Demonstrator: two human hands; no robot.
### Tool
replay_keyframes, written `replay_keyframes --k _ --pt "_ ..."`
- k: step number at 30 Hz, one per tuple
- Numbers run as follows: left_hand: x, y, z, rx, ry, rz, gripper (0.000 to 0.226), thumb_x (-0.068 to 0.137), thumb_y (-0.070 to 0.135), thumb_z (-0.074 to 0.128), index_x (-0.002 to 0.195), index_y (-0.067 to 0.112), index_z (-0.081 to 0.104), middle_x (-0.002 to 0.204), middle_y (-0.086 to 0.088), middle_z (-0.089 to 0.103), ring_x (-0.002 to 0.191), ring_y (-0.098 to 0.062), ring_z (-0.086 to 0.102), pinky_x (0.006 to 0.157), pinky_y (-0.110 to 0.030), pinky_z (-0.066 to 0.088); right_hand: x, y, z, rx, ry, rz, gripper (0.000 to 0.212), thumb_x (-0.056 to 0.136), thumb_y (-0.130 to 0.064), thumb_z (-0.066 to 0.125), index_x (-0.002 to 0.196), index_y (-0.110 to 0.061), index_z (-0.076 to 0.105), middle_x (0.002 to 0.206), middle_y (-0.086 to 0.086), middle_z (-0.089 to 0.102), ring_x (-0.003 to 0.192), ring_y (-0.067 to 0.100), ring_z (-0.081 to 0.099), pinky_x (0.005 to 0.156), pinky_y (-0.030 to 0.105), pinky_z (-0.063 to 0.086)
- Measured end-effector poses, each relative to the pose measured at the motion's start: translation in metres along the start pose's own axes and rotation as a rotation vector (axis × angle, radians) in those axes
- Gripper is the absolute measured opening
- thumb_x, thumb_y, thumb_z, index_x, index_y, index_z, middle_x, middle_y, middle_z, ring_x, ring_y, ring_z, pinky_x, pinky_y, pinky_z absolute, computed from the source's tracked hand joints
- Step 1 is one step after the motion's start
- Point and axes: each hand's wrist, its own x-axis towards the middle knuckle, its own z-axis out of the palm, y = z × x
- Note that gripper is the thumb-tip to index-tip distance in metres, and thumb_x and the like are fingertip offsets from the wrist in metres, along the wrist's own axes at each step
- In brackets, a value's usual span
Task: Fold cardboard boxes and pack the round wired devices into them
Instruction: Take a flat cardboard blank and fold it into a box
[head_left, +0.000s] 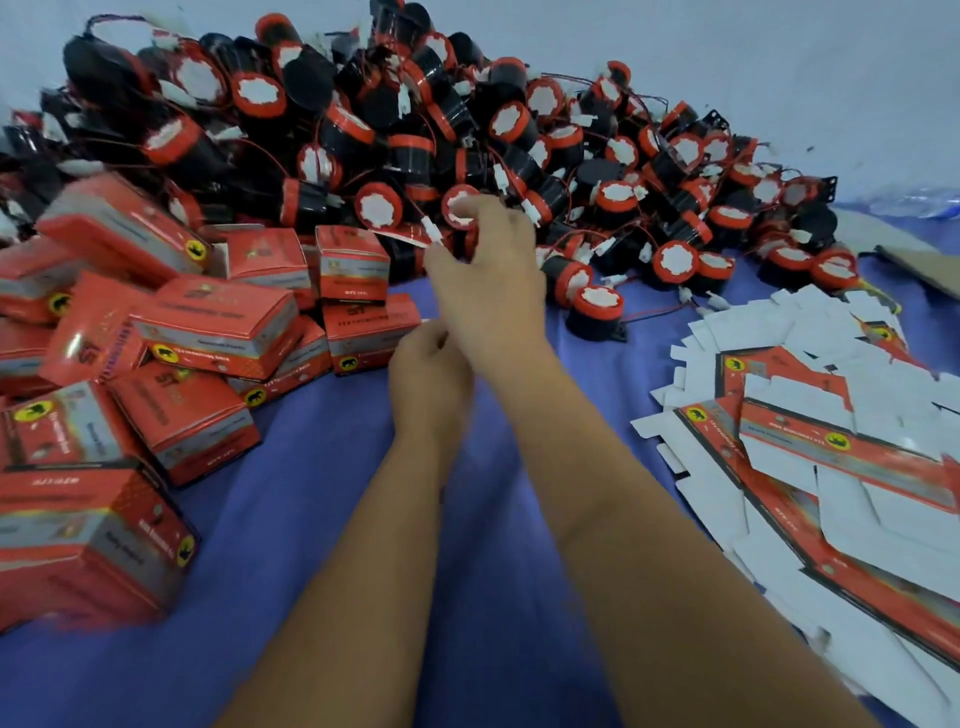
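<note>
**Hands at the edge of the device heap**

Far left: folded boxes (208, 332), red and grey, jumbled in a loose pile on the blue cloth (322, 519) that covers the surface.

Centre, near: left hand (428, 374) low over the cloth, just beside the nearest boxes; fingers curled in. Whether they hold anything, cannot tell.

Centre, farther: right hand (488, 280) reaches into the front edge of the pile of round wired devices (415, 114), fingers curled onto one red-capped device (460, 205). A white connector (432, 231) on a wire lies by the thumb.

The black-and-red heap runs across the back, left to right.

Right: flat box blanks (831, 467), white side mostly up, fanned out in a stack on the cloth.
</note>
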Motion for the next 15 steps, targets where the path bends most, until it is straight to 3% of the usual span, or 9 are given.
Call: replay_keyframes --k 4,6,8,12,15 --pt "0.001 -0.003 -0.002 0.267 -0.072 0.08 0.032 0.096 0.005 0.044 0.084 0.024 0.066 0.085 0.01 0.065 0.068 -0.009 0.055 0.064 -0.029 0.049 -0.001 0.049 -0.061 -0.527 0.241 0.21 0.038 0.089 -0.033 0.053 0.125 -0.022 0.053 0.136 0.005 0.043 0.129 0.029 0.037 0.111 0.051 0.022" --pt "-0.001 -0.004 -0.002 0.302 -0.07 0.098 0.033 0.097 0.008 0.043 0.084 0.029 0.066 0.089 0.011 0.066 0.068 -0.008 0.056 0.063 -0.024 0.048 -0.006 0.066 -0.083 -0.739 0.258 0.32 0.043 0.09 -0.036 0.05 0.13 -0.021 0.048 0.152 0.011 0.029 0.143 0.031 0.019 0.11 0.069 0.008" --pt "-0.003 -0.003 -0.001 0.32 -0.073 0.105 0.034 0.097 0.008 0.043 0.083 0.029 0.065 0.089 0.011 0.065 0.072 -0.013 0.056 0.066 -0.028 0.048 -0.013 0.078 -0.097 -0.85 0.189 0.413 0.048 0.093 -0.034 0.048 0.138 -0.019 0.041 0.162 0.013 0.007 0.149 0.035 -0.002 0.101 0.08 0.001" --pt "-0.004 -0.002 0.0 0.343 -0.073 0.103 0.033 0.098 0.008 0.043 0.084 0.027 0.066 0.088 0.012 0.065 0.079 -0.019 0.058 0.078 -0.04 0.051 -0.026 0.085 -0.092 -0.775 -0.001 0.555 0.058 0.097 -0.033 0.045 0.15 -0.019 0.027 0.162 0.01 -0.014 0.149 0.035 -0.01 0.1 0.083 0.011" --pt "-0.003 -0.003 0.0 0.363 -0.071 0.113 0.032 0.098 0.007 0.043 0.087 0.025 0.067 0.089 0.01 0.066 0.08 -0.022 0.057 0.076 -0.038 0.05 -0.033 0.074 -0.071 -0.693 -0.075 0.349 0.05 0.095 -0.024 0.05 0.141 -0.011 0.035 0.161 0.014 -0.008 0.146 0.035 0.005 0.106 0.064 0.028"
